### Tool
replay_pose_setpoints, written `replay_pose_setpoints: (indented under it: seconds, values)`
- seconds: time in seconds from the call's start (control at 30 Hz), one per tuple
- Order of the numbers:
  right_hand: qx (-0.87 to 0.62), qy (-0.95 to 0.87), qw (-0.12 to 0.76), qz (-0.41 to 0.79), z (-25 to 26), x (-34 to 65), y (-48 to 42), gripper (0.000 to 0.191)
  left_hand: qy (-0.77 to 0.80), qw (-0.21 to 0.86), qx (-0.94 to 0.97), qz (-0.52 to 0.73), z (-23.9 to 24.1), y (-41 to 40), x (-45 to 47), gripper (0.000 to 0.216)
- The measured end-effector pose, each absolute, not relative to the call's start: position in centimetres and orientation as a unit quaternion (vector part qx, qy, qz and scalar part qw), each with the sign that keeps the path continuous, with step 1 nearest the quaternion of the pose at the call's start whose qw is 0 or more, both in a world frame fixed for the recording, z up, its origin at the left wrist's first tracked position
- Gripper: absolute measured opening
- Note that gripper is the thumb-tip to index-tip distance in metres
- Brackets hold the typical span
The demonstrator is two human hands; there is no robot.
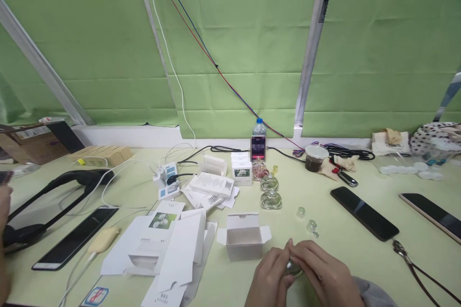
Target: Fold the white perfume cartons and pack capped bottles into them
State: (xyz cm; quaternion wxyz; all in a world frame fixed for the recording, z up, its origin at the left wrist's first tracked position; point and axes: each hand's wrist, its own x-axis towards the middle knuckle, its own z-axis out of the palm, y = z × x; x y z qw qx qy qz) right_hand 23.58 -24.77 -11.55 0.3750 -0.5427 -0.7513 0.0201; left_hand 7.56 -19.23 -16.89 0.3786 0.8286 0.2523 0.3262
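**Shiny rounded piece (293, 267) between fingers**

The left hand (267, 278) and right hand (326, 273) grasp it with bent fingers, at the table's (367, 259) near side. One open white cardboard box (245, 252) stands beside them; farther, I see three curvy glass bottles (271, 200) and, on the right, two flat dark phones (363, 213).

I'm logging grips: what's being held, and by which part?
The left hand and right hand hold a shiny thing, perhaps a bottle; the fingers hide too much to tell which part.
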Motion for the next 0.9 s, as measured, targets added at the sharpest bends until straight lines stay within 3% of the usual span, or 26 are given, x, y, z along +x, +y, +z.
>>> replay_pose_setpoints:
  seconds: [0.23,0.47,0.67,0.9]
  values:
    - [-0.55,-0.742,0.383,0.015,-11.9,23.4,-24.8,0.025,0.258,0.367,0.835,0.319,-17.2,-19.2,7.6,0.079]
    - [-0.527,-0.76,0.354,-0.141,-13.1,23.3,-25.1,0.038,0.267,0.375,0.831,0.314,-16.5,-19.2,7.6,0.077]
    - [-0.491,-0.774,0.387,-0.098,-12.5,24.0,-24.9,0.036,0.268,0.372,0.831,0.314,-16.5,-19.2,7.5,0.073]
    - [-0.473,-0.769,0.405,-0.142,-11.0,23.9,-24.7,0.032,0.257,0.357,0.839,0.319,-17.7,-18.8,7.5,0.076]
